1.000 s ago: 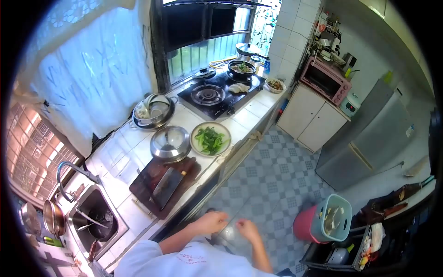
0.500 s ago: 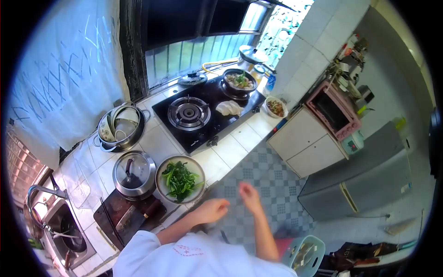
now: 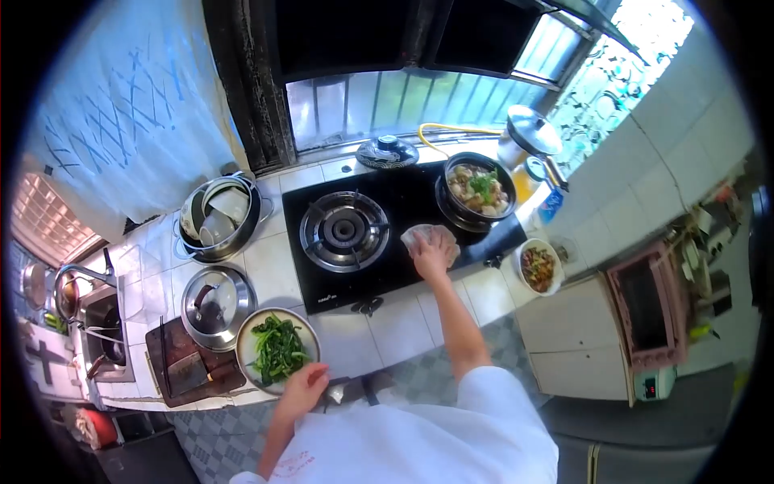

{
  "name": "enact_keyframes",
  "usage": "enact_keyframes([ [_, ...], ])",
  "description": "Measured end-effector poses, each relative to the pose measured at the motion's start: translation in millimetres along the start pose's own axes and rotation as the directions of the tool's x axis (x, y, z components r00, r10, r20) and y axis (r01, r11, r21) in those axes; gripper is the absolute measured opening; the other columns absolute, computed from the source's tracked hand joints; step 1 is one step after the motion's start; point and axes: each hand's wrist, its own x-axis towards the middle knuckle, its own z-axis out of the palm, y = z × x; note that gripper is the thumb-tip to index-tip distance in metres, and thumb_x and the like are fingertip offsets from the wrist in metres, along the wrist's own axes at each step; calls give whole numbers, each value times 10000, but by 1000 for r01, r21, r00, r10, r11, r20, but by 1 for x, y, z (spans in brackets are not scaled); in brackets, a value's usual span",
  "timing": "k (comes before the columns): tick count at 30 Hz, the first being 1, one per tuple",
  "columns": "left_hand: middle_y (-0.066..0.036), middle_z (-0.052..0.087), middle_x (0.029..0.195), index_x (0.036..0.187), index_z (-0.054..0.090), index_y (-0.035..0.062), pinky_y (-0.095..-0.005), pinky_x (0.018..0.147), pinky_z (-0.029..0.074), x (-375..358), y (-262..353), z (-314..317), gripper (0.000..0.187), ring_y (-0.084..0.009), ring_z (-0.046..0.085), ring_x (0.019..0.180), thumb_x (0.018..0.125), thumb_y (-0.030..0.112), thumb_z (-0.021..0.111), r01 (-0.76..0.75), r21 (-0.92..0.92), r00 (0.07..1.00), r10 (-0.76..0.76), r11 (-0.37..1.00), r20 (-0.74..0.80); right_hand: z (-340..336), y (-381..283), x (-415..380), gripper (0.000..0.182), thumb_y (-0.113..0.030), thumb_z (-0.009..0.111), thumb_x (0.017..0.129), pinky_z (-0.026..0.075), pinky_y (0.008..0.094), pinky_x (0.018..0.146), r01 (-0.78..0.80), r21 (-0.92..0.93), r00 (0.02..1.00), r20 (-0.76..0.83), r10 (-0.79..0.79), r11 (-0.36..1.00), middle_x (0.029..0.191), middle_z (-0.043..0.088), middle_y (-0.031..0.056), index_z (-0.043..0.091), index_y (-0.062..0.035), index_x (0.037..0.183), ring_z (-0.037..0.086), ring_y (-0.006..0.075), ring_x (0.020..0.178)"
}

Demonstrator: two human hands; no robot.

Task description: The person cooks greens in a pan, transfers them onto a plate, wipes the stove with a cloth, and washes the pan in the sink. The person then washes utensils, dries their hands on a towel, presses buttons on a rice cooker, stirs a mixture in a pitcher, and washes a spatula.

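Note:
My right hand [image 3: 434, 252] lies on a pale folded cloth [image 3: 415, 236] on the black glass gas stove [image 3: 395, 194], its fingers over the cloth. Just beyond it is a dark clay pot [image 3: 484, 194] of food with green herbs on top, standing on the right burner. The left burner [image 3: 345, 231] has nothing on it. My left hand [image 3: 305, 389] is loosely closed with nothing showing in it. It hovers by the near right rim of a plate [image 3: 243, 355] holding cooked leafy greens [image 3: 278, 348].
A lidded steel pot [image 3: 216, 302], a cutting board [image 3: 173, 343] with a cleaver, and a pot of bowls [image 3: 214, 222] stand at left, near the sink [image 3: 105, 339]. A bowl of food [image 3: 538, 268] stands right of the stove; a patterned lid [image 3: 387, 152] lies behind it.
My right hand has reached forward onto the cloth on the stove. My left hand has moved left and down, beside the plate. The camera view has turned and shifted.

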Motion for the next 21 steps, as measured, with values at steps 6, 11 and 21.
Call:
enact_keyframes([
  [6, -76, 607, 840, 1041, 549, 24, -245, 687, 463, 19, 33, 42, 247, -131, 573, 756, 811, 116, 550, 105, -12, 993, -106, 994, -60, -8, 15, -10, 350, -269, 553, 766, 208, 576, 950, 273, 111, 962, -25, -272, 956, 1287, 379, 108, 536, -272, 1115, 266, 410, 1202],
  [11, -86, 604, 838, 1029, 551, 17, -250, 681, 466, 28, 50, 51, 244, -147, 573, 741, 807, 116, 552, 138, 21, 977, -133, 990, -169, 37, -3, 99, 322, -237, 573, 750, 245, 551, 939, 332, 239, 942, -46, -331, 912, 1273, 385, 120, 554, -237, 1072, 305, 413, 1172],
  [21, -82, 605, 861, 1055, 527, 2, -246, 702, 457, 28, 70, 50, 253, -132, 569, 778, 808, 57, 525, 233, 69, 944, -208, 970, -257, 74, -77, 180, 339, -362, 507, 798, 188, 544, 973, 202, 115, 975, 73, -211, 973, 1313, 344, 117, 509, -299, 1131, 255, 381, 1221],
])
